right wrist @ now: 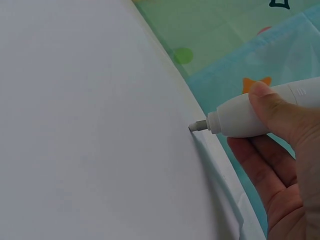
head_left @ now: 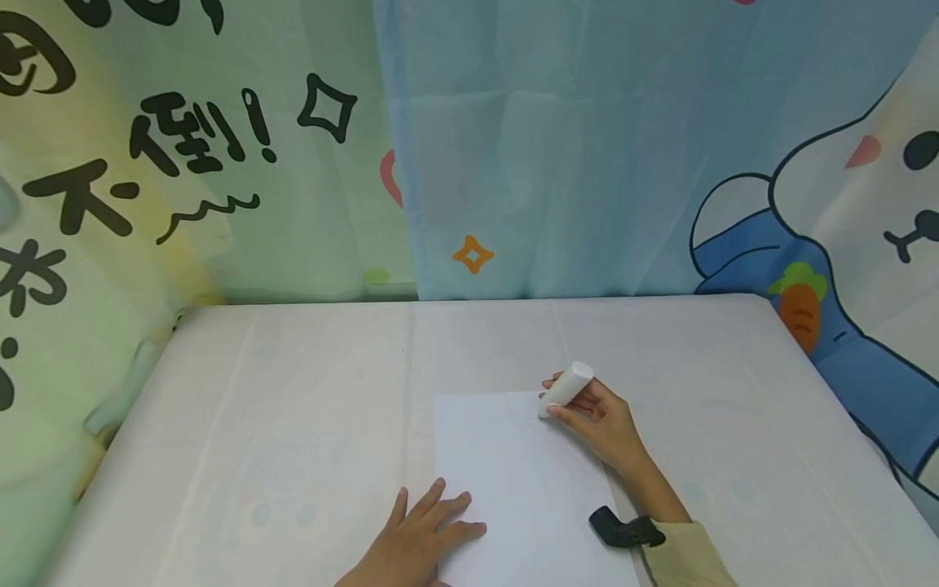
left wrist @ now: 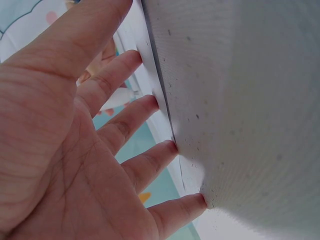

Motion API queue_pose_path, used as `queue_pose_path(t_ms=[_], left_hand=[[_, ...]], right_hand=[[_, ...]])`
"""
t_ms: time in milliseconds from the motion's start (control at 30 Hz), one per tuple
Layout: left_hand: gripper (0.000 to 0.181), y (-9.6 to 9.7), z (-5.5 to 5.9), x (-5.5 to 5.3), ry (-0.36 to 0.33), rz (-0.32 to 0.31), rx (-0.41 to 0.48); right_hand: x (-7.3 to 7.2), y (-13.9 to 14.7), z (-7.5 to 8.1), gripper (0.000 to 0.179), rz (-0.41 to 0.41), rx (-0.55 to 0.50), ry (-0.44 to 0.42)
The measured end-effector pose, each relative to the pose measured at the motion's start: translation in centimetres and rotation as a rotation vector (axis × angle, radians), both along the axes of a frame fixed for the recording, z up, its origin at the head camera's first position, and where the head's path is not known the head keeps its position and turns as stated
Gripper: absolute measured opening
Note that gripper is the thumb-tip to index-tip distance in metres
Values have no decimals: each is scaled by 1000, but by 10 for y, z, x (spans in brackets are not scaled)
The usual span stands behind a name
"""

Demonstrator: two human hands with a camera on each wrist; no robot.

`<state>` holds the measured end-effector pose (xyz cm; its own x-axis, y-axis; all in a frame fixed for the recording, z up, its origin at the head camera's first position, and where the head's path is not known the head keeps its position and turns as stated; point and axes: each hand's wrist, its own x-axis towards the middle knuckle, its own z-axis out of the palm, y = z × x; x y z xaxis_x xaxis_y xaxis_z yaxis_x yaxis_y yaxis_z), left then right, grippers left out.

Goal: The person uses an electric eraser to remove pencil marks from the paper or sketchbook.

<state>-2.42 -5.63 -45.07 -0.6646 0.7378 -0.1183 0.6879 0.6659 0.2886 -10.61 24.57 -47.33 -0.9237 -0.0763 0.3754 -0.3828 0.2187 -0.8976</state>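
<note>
A sheet of white paper (head_left: 513, 481) lies on the table. My right hand (head_left: 597, 416) grips a thick white pen-shaped tool (right wrist: 245, 117) with a narrow grey tip. The tool (head_left: 566, 389) leans over the upper right part of the sheet, and its tip appears to touch the paper (right wrist: 100, 125). On the sheet's left side my left hand (head_left: 418, 530) rests with fingers spread. In the left wrist view, the fingertips of my left hand (left wrist: 95, 145) press along the surface, near the paper's edge.
A white cloth covers the table (head_left: 293, 391). Behind it hangs a printed curtain (head_left: 550, 163) with cartoon figures and dark lettering. A black strap piece (head_left: 626, 528) sits at my right wrist, by the beige sleeve (head_left: 689, 554).
</note>
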Motion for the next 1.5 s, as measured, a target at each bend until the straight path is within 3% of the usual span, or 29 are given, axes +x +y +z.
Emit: queue_pose_path(t_ms=[367, 1500], left_hand=[[67, -2, -1, 1, 45, -20, 22], [66, 0, -2, 2, -27, 23, -7]], right_hand=[[0, -3, 1, 44, 8, -1, -4], [1, 3, 1, 42, -36, 35, 20]])
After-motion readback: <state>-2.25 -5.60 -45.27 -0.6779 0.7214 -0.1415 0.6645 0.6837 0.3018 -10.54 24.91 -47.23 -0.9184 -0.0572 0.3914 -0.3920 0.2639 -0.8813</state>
